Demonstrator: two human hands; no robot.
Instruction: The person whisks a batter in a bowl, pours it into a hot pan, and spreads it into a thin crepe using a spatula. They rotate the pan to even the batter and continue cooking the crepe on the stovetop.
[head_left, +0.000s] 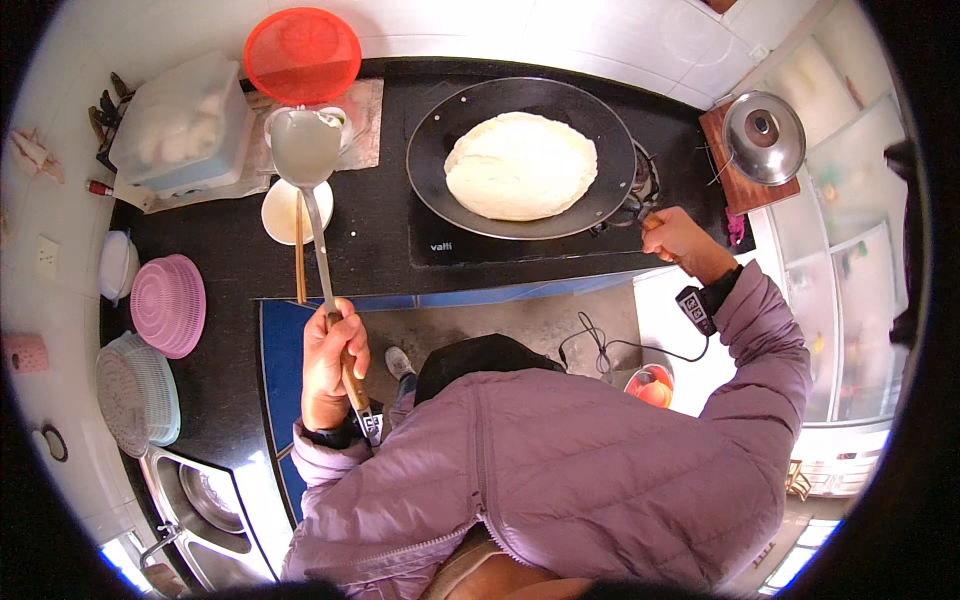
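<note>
My left hand (330, 349) grips the wooden handle of a metal wok spatula (304, 150), its broad head raised over the left counter. A pale bowl (279, 215) sits below the spatula, with a pair of wooden chopsticks (300, 262) across its rim and past the counter edge. Partly hidden behind the spatula head is a white container (346, 133). My right hand (679, 238) is closed around the handle of a dark wok (517, 97) on the stove. Inside the wok lies a round, pale flatbread (521, 165), its upper face off-white with a crease at the left.
A gas hob (487, 253) is set in the black counter. Left stand a lidded plastic box (180, 127), a red lid (302, 56), a pink basket (169, 306) and a sink (217, 517). Right, a metal lid (763, 139) rests on a wooden board (757, 199). A cable (641, 343) hangs from my right wrist.
</note>
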